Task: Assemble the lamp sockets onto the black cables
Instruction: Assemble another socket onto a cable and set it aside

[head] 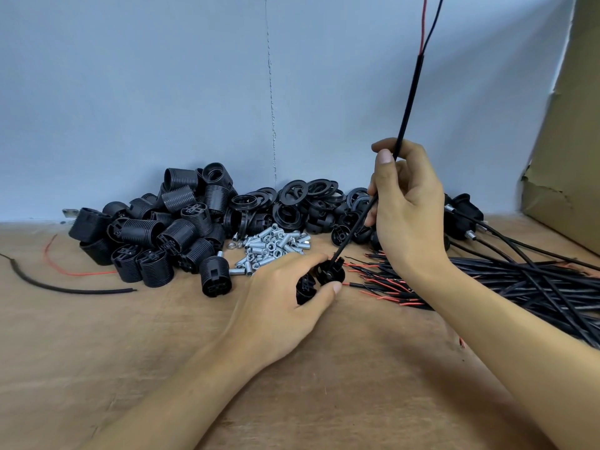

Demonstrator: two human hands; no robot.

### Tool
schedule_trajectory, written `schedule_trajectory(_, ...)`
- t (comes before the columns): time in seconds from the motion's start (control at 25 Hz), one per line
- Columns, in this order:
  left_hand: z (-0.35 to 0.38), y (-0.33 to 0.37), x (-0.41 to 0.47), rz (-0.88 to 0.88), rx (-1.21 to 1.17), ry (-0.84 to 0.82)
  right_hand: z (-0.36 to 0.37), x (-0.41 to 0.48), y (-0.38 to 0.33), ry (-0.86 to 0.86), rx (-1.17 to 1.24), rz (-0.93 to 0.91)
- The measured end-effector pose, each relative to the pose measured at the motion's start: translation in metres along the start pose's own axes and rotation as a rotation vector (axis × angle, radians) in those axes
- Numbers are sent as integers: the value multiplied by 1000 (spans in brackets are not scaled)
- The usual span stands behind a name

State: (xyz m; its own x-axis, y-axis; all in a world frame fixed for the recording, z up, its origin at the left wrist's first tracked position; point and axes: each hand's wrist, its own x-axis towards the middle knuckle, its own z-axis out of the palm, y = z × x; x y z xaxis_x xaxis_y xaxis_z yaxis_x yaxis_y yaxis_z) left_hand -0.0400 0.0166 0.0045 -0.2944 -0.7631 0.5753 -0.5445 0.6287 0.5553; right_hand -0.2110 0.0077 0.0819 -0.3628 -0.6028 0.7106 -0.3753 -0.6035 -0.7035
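The right hand (409, 209) pinches one black cable (409, 102) between thumb and curled fingers. The cable rises stiffly to the top of the view, where it splits into a red and a black lead. Its lower end runs down into a socket cap (332, 274) near the middle of the tabletop (130, 352). The left hand (285, 297) curls around that cap and a second black piece, a socket insert (305, 289), just beside it.

The cable looks light and springy, firm enough to push through a hole if it is gripped close to the cap. The plastic parts look light, hard and ribbed, so easy to hold by the sides.

One cable is in hand and two socket parts are in the left hand. To the far left lies a heap of threaded socket shells (152, 232), well over twenty. Behind the middle are stacked rings (293, 191), a dozen or more, and a scatter of metal tubes (272, 246), too many to count. The cable bundle (519, 287) on the right holds dozens. One stray cable (48, 285) and one red wire (74, 273) lie at the left.
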Motion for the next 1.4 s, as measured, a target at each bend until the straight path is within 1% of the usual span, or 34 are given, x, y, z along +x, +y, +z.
schedule_trajectory(0.32,0,-2,0,-26,37,27,-3,5,-5,42,-14,-48)
schedule_trajectory(0.64,0,-3,0,-17,25,36,-2,2,-7,53,-19,-37)
schedule_trajectory(0.8,0,-5,0,-5,13,82,0,-2,-6,34,-6,-38)
schedule_trajectory(0.96,0,-4,0,-38,-7,99,3,-6,-9,-9,18,-33)
schedule_trajectory(1.08,-2,-1,1,-129,-138,71,2,-3,-13,-53,48,-30)
schedule_trajectory(1.16,-4,1,3,-219,-296,-42,1,3,-13,-139,31,7)
schedule_trajectory(1.28,-8,6,4,-295,-551,-228,-2,12,-7,-218,52,170)
schedule_trajectory(1.4,-12,8,7,-367,-772,-328,-7,17,5,-229,70,353)
